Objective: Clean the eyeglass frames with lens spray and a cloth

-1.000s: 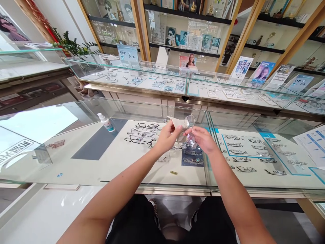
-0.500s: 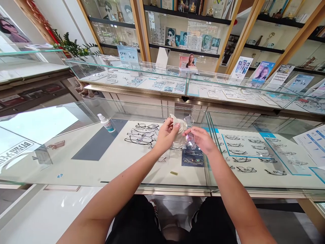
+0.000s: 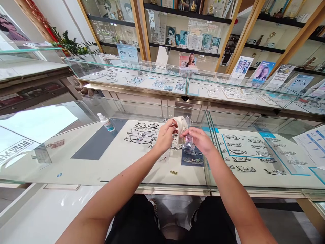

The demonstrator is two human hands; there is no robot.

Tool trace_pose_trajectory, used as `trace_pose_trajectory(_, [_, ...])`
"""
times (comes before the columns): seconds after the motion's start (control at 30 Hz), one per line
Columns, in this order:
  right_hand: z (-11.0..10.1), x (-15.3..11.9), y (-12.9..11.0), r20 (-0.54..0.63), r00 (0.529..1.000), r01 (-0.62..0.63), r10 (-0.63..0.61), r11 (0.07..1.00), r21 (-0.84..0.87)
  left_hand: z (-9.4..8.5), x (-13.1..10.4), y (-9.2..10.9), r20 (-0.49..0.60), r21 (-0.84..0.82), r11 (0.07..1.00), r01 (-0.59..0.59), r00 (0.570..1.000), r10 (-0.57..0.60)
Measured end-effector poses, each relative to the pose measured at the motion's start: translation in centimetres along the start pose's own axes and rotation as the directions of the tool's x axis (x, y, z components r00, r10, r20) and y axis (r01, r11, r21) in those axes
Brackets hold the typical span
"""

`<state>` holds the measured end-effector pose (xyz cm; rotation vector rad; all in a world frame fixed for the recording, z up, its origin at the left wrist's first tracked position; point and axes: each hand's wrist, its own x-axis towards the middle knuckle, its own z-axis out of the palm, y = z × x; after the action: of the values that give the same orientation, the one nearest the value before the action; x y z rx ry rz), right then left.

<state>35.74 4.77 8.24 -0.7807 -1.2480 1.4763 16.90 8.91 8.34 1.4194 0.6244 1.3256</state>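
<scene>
You grasp a pale cloth (image 3: 180, 124) in the fingers of your left hand (image 3: 165, 136) and pinch the clear-lensed glasses (image 3: 187, 140) near the middle with your right hand (image 3: 200, 139). The glasses are above the near glass display case (image 3: 142, 171), one lens toward the far side, the cloth overlapping it. Left of your hands is a white bottle (image 3: 106, 122); more eyeglass frames (image 3: 139, 139) lie inside the case.

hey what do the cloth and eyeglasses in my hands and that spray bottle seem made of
Cloth: probably matt cream fabric, as it bends in folds. Eyeglasses: glossy, transparent lenses, glass or plastic, with pinkish reflections; thin rims possibly metal, too small to tell. Spray bottle: likely opaque white plastic, given its nozzle top.
</scene>
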Motion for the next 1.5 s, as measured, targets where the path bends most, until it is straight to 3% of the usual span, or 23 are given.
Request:
trace_pose_trajectory(0.1, [0.2,0.0,0.1,0.010,1.000,-0.014,0.015,1.000,-0.023,0.0,0.3,-0.2,-0.078,0.009,1.000,-0.026,0.997,0.027])
trace_pose_trajectory(0.23, [0.4,0.0,0.3,0.023,0.999,-0.032,0.033,0.998,-0.045,0.1,0.4,-0.3,-0.102,-0.047,0.998,-0.049,0.994,0.044])
trace_pose_trajectory(0.47, [0.4,-0.1,0.3,0.043,0.999,-0.024,0.026,0.999,-0.036,0.3,0.4,-0.2,-0.109,-0.195,0.970,0.143,0.980,-0.167])
trace_pose_trajectory(0.57, [0.4,-0.1,0.2,0.025,1.000,-0.012,0.013,1.000,-0.022,0.3,0.4,-0.2,-0.106,-0.230,0.962,0.145,0.979,-0.173])
trace_pose_trajectory(0.7, [0.5,0.0,0.1,0.026,0.999,-0.025,0.025,1.000,-0.015,0.4,0.3,0.1,-0.023,-0.231,0.962,0.144,0.988,-0.153])
trace_pose_trajectory(1.0, [0.5,0.0,0.3,0.056,0.998,-0.025,0.027,0.999,-0.040,0.7,0.1,1.0,0.108,-0.290,0.915,0.282,0.959,-0.261])
trace_pose_trajectory(1.2, [0.7,0.0,0.3,0.068,0.997,-0.028,0.031,0.999,-0.045,0.6,0.0,0.7,0.074,-0.289,0.921,0.260,0.966,-0.249])
trace_pose_trajectory(1.37, [0.7,-0.1,0.1,0.083,0.996,-0.013,0.015,1.000,-0.024,0.1,0.2,0.8,0.189,-0.204,0.899,0.387,0.917,-0.352])
trace_pose_trajectory(1.5, [0.7,-0.1,0.1,0.064,0.997,-0.042,0.043,0.999,-0.023,0.1,0.3,0.7,0.305,-0.198,0.890,0.411,0.889,-0.343])
